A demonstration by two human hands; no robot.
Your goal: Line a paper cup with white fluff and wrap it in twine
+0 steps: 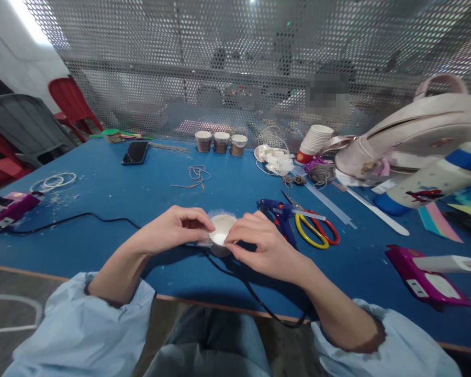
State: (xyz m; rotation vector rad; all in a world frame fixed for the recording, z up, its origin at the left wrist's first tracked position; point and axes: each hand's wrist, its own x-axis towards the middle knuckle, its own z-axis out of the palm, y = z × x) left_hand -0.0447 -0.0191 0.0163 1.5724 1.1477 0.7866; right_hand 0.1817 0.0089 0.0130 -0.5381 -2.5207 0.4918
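Note:
A small white paper cup [221, 231] stands on the blue table [141, 193] right in front of me. My left hand [176, 228] grips its left side with curled fingers. My right hand [259, 245] pinches its right rim with thumb and fingers. A pale frayed strip shows along the cup's far rim. What lies under my fingers is hidden.
A blue glue gun [278, 214] and red-and-yellow scissors [314, 226] lie right of the cup; its black cord [255, 296] runs off the near edge. A phone [135, 152], several wrapped cups [220, 141], a cup stack [313, 142], ribbon, string, a pale bag [416, 131] and purple tools [424, 280] surround them.

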